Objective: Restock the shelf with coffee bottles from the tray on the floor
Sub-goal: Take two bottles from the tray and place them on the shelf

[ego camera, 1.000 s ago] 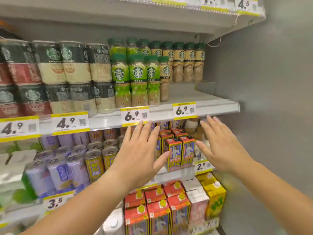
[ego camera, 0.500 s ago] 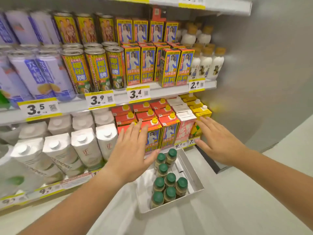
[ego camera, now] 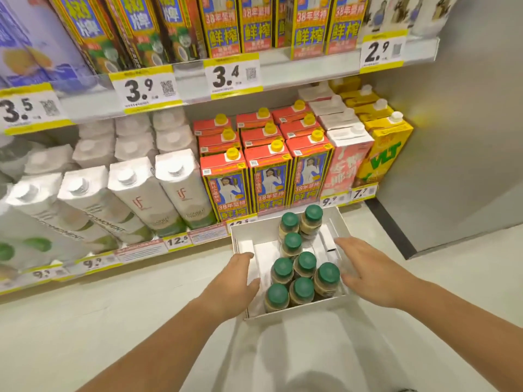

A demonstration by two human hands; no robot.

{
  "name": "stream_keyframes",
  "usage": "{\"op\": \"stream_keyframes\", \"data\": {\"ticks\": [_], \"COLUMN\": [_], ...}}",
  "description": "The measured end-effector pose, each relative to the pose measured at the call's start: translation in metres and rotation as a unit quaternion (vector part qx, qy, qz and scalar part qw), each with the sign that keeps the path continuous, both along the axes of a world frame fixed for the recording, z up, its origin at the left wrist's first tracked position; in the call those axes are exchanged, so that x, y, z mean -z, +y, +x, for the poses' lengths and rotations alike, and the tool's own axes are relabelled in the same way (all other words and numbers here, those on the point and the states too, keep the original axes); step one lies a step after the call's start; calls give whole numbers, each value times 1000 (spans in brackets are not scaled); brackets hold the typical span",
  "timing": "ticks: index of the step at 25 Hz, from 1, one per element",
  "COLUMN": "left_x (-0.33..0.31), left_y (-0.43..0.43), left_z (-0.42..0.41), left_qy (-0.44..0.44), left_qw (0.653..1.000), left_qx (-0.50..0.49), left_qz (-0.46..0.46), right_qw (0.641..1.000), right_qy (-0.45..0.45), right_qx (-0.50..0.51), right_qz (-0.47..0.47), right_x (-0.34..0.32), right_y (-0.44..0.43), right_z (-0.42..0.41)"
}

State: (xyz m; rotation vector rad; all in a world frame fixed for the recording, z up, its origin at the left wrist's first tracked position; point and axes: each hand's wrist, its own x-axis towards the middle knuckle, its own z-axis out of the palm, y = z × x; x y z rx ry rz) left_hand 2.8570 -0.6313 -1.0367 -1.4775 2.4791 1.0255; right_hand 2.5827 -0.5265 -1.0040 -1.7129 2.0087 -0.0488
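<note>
A white tray (ego camera: 336, 222) sits on the floor in front of the bottom shelf. In it stand several coffee bottles (ego camera: 304, 264) with green caps and beige bodies, grouped toward the tray's middle and near right. My left hand (ego camera: 235, 281) hangs over the tray's left side, fingers apart, holding nothing. My right hand (ego camera: 365, 267) hovers over the tray's right edge, beside the nearest right bottle (ego camera: 327, 278), also open and not touching it as far as I can tell. The shelf with coffee bottles is out of view above.
The bottom shelf holds white cartons (ego camera: 135, 193), red-topped juice cartons (ego camera: 268, 171) and yellow cartons (ego camera: 387, 148). A shelf above carries cans and cartons behind price tags (ego camera: 232, 75). A grey wall panel (ego camera: 452, 137) stands at the right. Pale floor (ego camera: 113, 321) spreads around the tray.
My view has dropped from the coffee shelf down to the floor. Both open hands have lowered to either side of the bottles in the tray.
</note>
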Motion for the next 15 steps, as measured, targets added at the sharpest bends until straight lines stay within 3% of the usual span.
{"op": "stream_keyframes", "data": {"ticks": [5,9,12,15], "left_x": [26,39,46,54], "left_y": [-22,-27,-26,-17], "left_z": [-35,-51,-52,-54], "left_qy": [-12,68,119,172], "left_qw": [999,993,987,970], "left_qx": [43,68,18,-105], "left_qz": [14,69,110,134], "right_qw": [995,988,982,972], "right_qy": [-85,-136,-155,-185], "right_qx": [24,72,111,145], "right_qz": [34,16,3,-7], "right_x": [23,37,49,54], "right_y": [5,7,12,17], "right_z": [-1,3,4,7]}}
